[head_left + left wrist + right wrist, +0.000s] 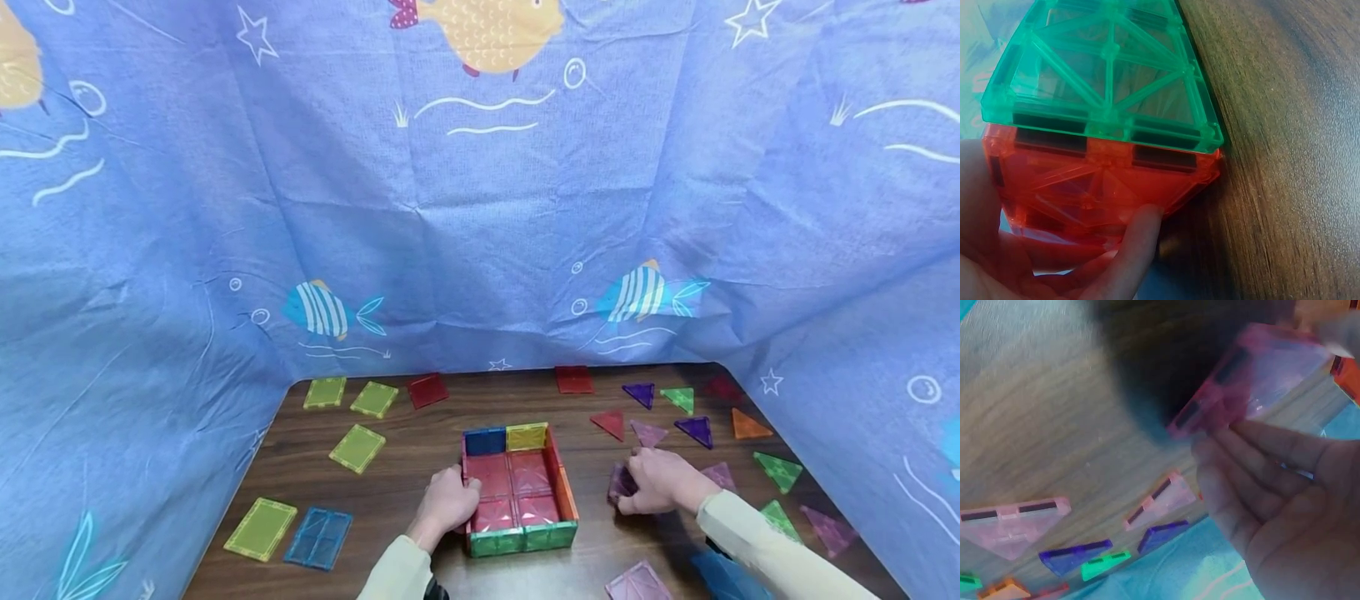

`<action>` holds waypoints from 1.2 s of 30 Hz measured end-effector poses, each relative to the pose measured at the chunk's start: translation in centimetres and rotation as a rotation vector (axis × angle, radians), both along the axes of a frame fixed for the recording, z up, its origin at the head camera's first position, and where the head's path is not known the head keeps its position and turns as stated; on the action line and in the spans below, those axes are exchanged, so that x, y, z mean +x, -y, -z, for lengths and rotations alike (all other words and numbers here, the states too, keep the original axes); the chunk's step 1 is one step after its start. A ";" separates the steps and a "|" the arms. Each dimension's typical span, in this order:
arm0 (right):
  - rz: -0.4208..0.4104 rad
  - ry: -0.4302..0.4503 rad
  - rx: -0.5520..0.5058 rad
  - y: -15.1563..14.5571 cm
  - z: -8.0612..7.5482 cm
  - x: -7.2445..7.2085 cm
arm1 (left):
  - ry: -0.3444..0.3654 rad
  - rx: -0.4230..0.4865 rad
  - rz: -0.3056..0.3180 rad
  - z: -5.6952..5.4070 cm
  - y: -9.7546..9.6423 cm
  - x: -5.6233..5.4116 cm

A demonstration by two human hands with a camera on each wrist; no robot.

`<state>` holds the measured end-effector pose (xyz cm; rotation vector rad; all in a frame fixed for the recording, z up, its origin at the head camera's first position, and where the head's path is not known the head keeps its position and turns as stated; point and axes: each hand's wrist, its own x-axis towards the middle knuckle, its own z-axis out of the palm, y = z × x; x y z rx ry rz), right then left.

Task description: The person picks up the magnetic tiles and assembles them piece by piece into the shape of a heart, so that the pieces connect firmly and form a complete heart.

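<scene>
open box: a low, square box of translucent, coloured plastic tiles stands mid-table; its floor is four red square tiles, its far wall blue and yellow, its right wall red and orange, its near wall green.
left hand: the left hand is clamped on the box's translucent red left wall, near the near-left corner, one finger on the outer face.
right hand: just right of the box, the right hand is clamped on a translucent pink-purple plastic tile, its shape partly hidden by fingers and blur.
loose tiles, left: four translucent yellow-green plastic squares and, beside the nearest, a blue one with crossbars.
loose tiles, far: two red plastic squares.
loose tiles, right: scattered plastic triangles in green, purple, red, orange and pink; nearer, a pink square.
table: dark brown wood grain.
backdrop: blue cloth printed with fish.
</scene>
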<state>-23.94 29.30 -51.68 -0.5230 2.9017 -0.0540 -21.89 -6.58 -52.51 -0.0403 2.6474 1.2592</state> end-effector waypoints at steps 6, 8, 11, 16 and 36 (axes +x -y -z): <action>-0.080 -0.051 -0.109 -0.1 -0.8 -0.1 | -0.011 -0.005 0.011 -0.1 0.1 0.0; -0.145 -0.120 -0.140 -0.2 -1.1 -0.5 | -0.012 -0.006 0.014 -0.1 0.1 0.0; -0.208 -0.182 -0.210 -0.5 -1.9 -1.2 | -0.017 -0.011 0.012 -0.1 0.1 0.0; -0.142 -0.047 -0.367 -1.1 -4.3 -2.3 | -0.041 -0.031 0.020 0.1 0.1 0.0; 0.160 0.119 -0.789 4.4 -10.2 -6.5 | -0.042 -0.014 0.038 0.2 0.2 -0.2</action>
